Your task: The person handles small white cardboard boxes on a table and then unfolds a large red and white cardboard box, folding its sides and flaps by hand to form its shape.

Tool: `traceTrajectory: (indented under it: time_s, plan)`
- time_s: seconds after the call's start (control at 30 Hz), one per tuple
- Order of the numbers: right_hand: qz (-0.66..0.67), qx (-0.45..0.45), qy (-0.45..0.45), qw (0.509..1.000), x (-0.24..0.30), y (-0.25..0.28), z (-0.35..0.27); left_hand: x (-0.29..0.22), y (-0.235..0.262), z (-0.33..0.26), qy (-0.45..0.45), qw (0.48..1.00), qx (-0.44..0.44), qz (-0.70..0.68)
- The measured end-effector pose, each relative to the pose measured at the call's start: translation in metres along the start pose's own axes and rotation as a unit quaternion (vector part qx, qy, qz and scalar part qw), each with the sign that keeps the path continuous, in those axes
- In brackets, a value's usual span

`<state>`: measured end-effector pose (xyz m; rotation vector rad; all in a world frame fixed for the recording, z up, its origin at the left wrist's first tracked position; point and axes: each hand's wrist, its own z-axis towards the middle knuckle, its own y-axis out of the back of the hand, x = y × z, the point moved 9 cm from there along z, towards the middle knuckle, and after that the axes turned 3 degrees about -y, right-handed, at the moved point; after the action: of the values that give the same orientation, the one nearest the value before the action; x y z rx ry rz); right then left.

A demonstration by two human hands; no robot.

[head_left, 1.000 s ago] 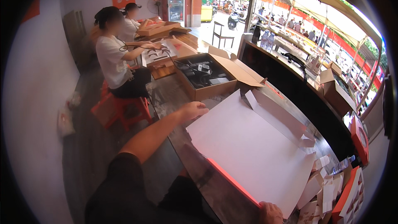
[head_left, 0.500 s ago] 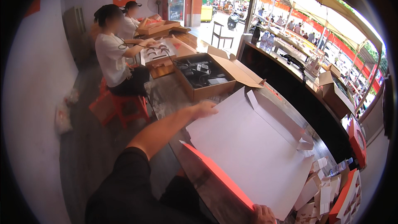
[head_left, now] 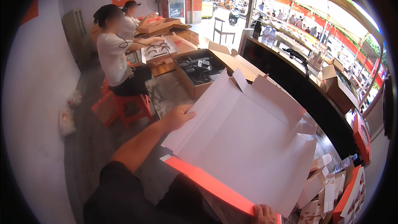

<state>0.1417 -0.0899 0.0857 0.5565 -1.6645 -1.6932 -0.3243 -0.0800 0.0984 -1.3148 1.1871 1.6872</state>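
Note:
A large creased cardboard box blank [head_left: 244, 137], white inside with a red-orange outer flap along its near edge, spreads over the table in front of me. My left hand [head_left: 180, 117] is closed on its left edge, thumb on the white face. At the near right corner my right hand [head_left: 264, 215] grips the border beside the red strip; its fingertips are partly hidden. The far flaps stand bent upward, and the left panel is raised along a crease.
An open brown carton [head_left: 203, 68] with black items and cables sits beyond the blank. Folded white box pieces [head_left: 321, 186] pile up at the right, near a plastic bottle [head_left: 342, 165]. Two people work at the left; one sits on a red stool [head_left: 132, 107].
My left hand has come nearer and to the left, drawing the blank's left side up and toward me. The far flaps have risen. My right hand stays at its corner.

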Motion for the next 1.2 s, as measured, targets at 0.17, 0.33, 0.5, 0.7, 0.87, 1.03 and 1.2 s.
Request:
traceTrajectory:
  time_s: [0.17,0.33,0.5,0.7,0.87,1.03,1.2]
  plan:
    - [-0.02,-0.02,0.025,0.999,0.007,0.007,0.003,0.005,0.013,-0.028,-0.011,0.999,-0.018,-0.048]
    - [-0.031,-0.02,0.029,0.999,0.005,0.01,0.006,0.012,0.026,-0.06,-0.008,0.996,-0.07,-0.052]
    - [-0.048,-0.006,0.027,0.998,0.01,0.022,0.013,0.029,0.031,-0.101,-0.016,0.988,-0.117,-0.097]
    - [0.0,-0.036,0.052,0.998,-0.001,0.027,0.022,0.037,0.033,-0.142,-0.011,0.979,-0.168,-0.117]
    - [0.013,-0.007,0.042,0.999,-0.012,0.013,0.027,0.049,0.035,-0.171,-0.002,0.975,-0.186,-0.125]
    - [0.018,-0.029,0.035,0.999,-0.015,0.018,0.043,0.054,0.029,-0.183,-0.005,0.969,-0.206,-0.133]
    - [0.03,-0.058,0.009,0.998,-0.028,0.021,0.053,0.072,0.024,-0.192,-0.001,0.963,-0.234,-0.131]
